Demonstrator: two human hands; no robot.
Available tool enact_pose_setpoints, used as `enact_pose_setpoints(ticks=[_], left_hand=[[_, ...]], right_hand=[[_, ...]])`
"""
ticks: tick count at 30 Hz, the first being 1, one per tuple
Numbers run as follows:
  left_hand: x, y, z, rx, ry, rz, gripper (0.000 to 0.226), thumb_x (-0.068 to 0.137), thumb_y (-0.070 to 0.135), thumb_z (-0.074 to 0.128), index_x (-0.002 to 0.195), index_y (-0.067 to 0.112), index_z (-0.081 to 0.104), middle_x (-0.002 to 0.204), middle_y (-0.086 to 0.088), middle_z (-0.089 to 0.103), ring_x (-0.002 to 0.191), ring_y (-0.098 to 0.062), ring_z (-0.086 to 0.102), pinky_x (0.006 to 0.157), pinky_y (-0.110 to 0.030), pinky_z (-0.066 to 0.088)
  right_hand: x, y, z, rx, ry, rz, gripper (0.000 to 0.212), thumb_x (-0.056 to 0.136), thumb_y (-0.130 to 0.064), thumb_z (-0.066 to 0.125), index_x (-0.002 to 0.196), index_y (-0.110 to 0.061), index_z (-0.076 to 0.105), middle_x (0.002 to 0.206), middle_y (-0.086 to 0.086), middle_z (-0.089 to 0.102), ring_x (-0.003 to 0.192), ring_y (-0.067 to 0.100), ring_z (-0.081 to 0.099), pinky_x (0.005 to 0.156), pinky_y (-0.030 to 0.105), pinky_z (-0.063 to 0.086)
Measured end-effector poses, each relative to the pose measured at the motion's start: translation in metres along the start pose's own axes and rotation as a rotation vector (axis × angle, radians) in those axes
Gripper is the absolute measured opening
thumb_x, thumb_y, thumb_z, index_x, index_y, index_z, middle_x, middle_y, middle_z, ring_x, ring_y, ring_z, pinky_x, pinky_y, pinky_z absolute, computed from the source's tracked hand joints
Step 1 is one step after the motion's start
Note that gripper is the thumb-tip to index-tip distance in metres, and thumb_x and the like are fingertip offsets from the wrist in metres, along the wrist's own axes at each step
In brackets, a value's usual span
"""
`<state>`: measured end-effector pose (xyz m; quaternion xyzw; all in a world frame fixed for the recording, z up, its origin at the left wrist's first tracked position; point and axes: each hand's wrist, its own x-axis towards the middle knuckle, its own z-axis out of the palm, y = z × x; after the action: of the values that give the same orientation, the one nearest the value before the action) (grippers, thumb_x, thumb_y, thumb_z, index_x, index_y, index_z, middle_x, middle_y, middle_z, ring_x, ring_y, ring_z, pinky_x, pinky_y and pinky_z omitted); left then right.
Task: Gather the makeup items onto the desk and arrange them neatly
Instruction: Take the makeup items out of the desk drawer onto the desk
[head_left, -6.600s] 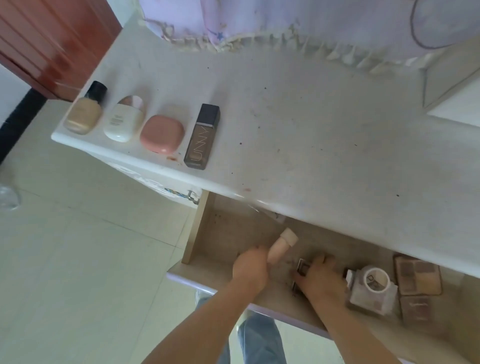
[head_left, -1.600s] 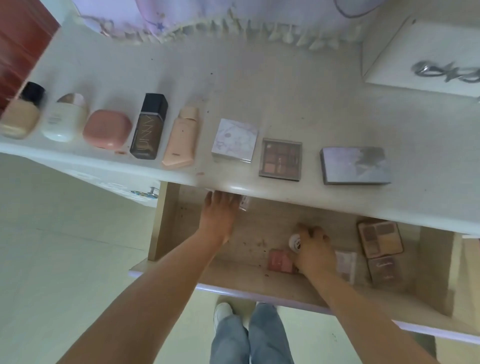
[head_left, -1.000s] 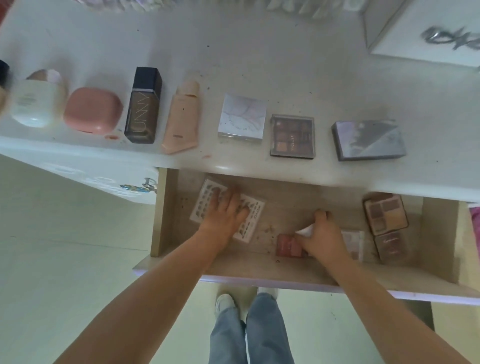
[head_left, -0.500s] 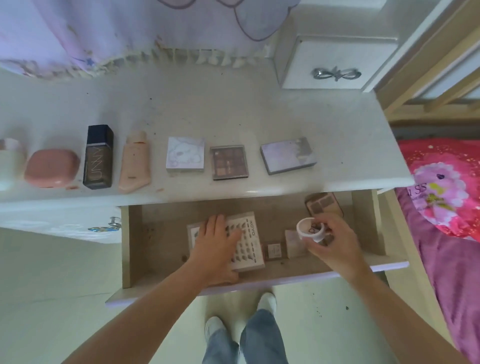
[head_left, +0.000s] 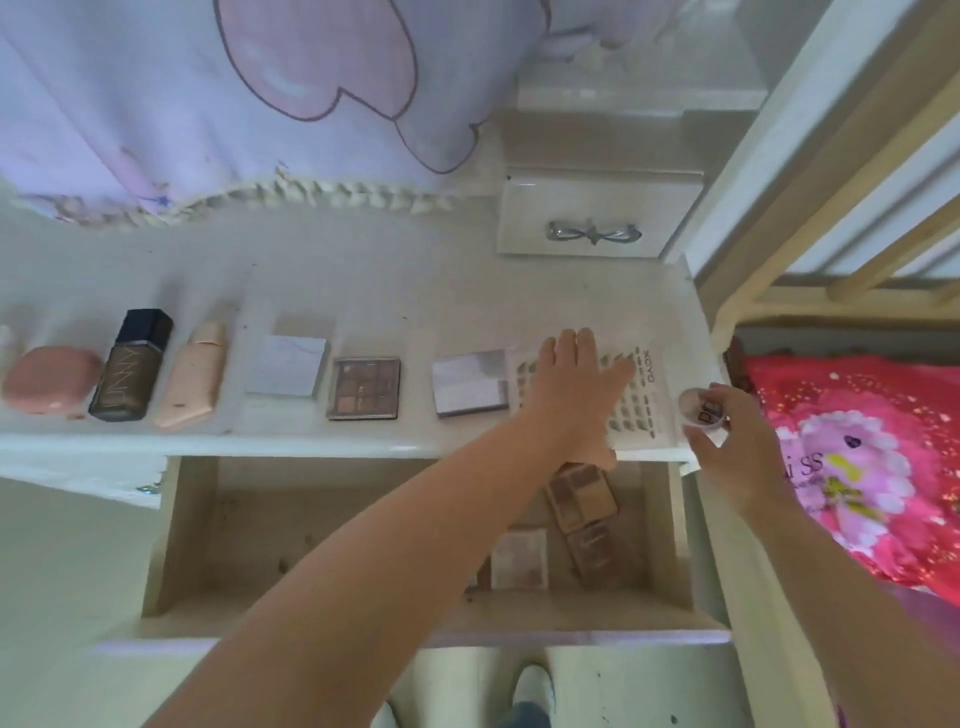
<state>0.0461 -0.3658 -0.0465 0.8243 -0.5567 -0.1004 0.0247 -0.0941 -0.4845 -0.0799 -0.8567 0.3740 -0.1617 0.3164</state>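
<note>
Head view, UNNY bottle (head_left: 130, 366) on desk (head_left: 415, 291), XOYO sheet (head_left: 641, 395) under left hand (head_left: 571, 384)

I see a flat row on the surface (head_left: 415, 291): pink compact (head_left: 49, 379), dark bottle (head_left: 130, 364), peach tube (head_left: 192, 382), white compact (head_left: 285, 371), brown palette (head_left: 363, 387), grey palette (head_left: 470, 382), then the sticker sheet (head_left: 641, 395) rightmost.

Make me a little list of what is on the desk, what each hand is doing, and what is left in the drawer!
desk row: pink case, dark bottle, peach tube, white compact, brown palette, lilac palette
left hand: lies flat on nail sheet
right hand: holds small tub
drawer: two brown palettes, a packet
</note>
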Motion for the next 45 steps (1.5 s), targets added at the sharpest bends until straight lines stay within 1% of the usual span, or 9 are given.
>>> enact_pose_setpoints(ticks=[14, 23, 26, 29, 31, 34, 37, 41, 45], left_hand=[[0.055, 0.01, 0.028, -0.018, -0.225, -0.027, 0.092, 0.066, 0.047, 0.071, 0.139, 0.021, 0.02, 0.148, -0.018, 0.008, 0.138, -0.034, 0.005, 0.113, -0.044, 0.007], [0.012, 0.005, 0.036, -0.057, -0.095, 0.006, 0.077, 0.08, 0.038, 0.063, 0.142, 0.014, 0.022, 0.153, -0.015, 0.004, 0.141, -0.029, -0.004, 0.113, -0.04, -0.003], [-0.025, 0.008, 0.035, -0.125, 0.125, 0.042, 0.052, 0.078, 0.019, 0.066, 0.124, 0.003, 0.05, 0.137, -0.022, 0.043, 0.13, -0.034, 0.036, 0.108, -0.044, 0.029], [-0.075, 0.002, 0.058, -0.194, 0.386, 0.071, 0.019, 0.071, 0.005, 0.054, 0.084, -0.002, 0.067, 0.082, -0.017, 0.068, 0.074, -0.031, 0.066, 0.064, -0.034, 0.056], [-0.109, -0.007, 0.083, -0.222, 0.229, -0.064, 0.018, 0.073, 0.006, 0.05, 0.082, -0.001, 0.065, 0.077, -0.016, 0.065, 0.068, -0.03, 0.063, 0.056, -0.028, 0.051], [-0.146, -0.025, 0.12, -0.269, -0.181, -0.505, 0.027, 0.086, 0.015, 0.048, 0.11, 0.005, 0.054, 0.11, -0.014, 0.056, 0.1, -0.031, 0.053, 0.076, -0.032, 0.043], [-0.165, -0.04, 0.141, -0.388, -0.236, -0.794, 0.028, 0.089, 0.022, 0.044, 0.112, 0.007, 0.051, 0.115, -0.013, 0.053, 0.106, -0.03, 0.049, 0.078, -0.033, 0.041], [-0.171, -0.052, 0.154, -0.381, -0.318, -0.859, 0.034, 0.089, 0.025, 0.045, 0.118, 0.007, 0.046, 0.122, -0.015, 0.048, 0.112, -0.032, 0.047, 0.086, -0.038, 0.043], [-0.161, -0.059, 0.159, -0.361, -0.407, -0.679, 0.04, 0.088, 0.009, 0.042, 0.128, 0.009, 0.04, 0.136, -0.012, 0.036, 0.123, -0.032, 0.037, 0.097, -0.04, 0.038]], right_hand=[[0.038, 0.043, -0.012, -0.011, -0.146, -0.18, 0.035, 0.073, 0.012, 0.063, 0.107, 0.013, 0.053, 0.125, 0.028, 0.047, 0.118, 0.039, 0.044, 0.095, 0.02, 0.026], [0.026, 0.037, -0.011, -0.024, -0.084, -0.152, 0.041, 0.074, 0.007, 0.064, 0.112, 0.01, 0.05, 0.132, 0.027, 0.038, 0.124, 0.038, 0.036, 0.095, 0.017, 0.023], [0.004, 0.024, -0.013, -0.087, 0.043, -0.348, 0.031, 0.078, -0.007, 0.055, 0.101, 0.014, 0.055, 0.118, 0.033, 0.049, 0.116, 0.036, 0.043, 0.098, 0.025, 0.03], [-0.034, 0.016, 0.002, -0.055, -0.006, -0.541, 0.029, 0.079, -0.012, 0.048, 0.091, 0.012, 0.06, 0.098, 0.029, 0.059, 0.101, 0.026, 0.047, 0.1, 0.014, 0.03], [-0.057, 0.016, 0.023, -0.061, -0.193, -0.591, 0.024, 0.079, -0.011, 0.05, 0.087, 0.009, 0.062, 0.088, 0.023, 0.063, 0.09, 0.026, 0.054, 0.091, 0.015, 0.036], [-0.077, 0.019, 0.061, -0.168, -0.622, -0.483, 0.014, 0.081, -0.006, 0.058, 0.093, 0.0, 0.063, 0.092, 0.015, 0.063, 0.09, 0.029, 0.059, 0.078, 0.016, 0.036], [-0.081, 0.019, 0.098, -0.261, -0.869, -0.356, 0.029, 0.086, -0.015, 0.054, 0.114, -0.009, 0.054, 0.115, 0.009, 0.056, 0.108, 0.023, 0.049, 0.087, 0.022, 0.036], [-0.081, 0.002, 0.132, -0.362, -0.864, -0.32, 0.042, 0.086, -0.018, 0.053, 0.127, -0.011, 0.045, 0.126, 0.01, 0.048, 0.116, 0.024, 0.044, 0.096, 0.029, 0.035], [-0.083, -0.005, 0.149, -0.51, -0.86, -0.287, 0.047, 0.085, -0.017, 0.053, 0.128, -0.011, 0.037, 0.129, 0.012, 0.043, 0.12, 0.028, 0.04, 0.097, 0.029, 0.034]])
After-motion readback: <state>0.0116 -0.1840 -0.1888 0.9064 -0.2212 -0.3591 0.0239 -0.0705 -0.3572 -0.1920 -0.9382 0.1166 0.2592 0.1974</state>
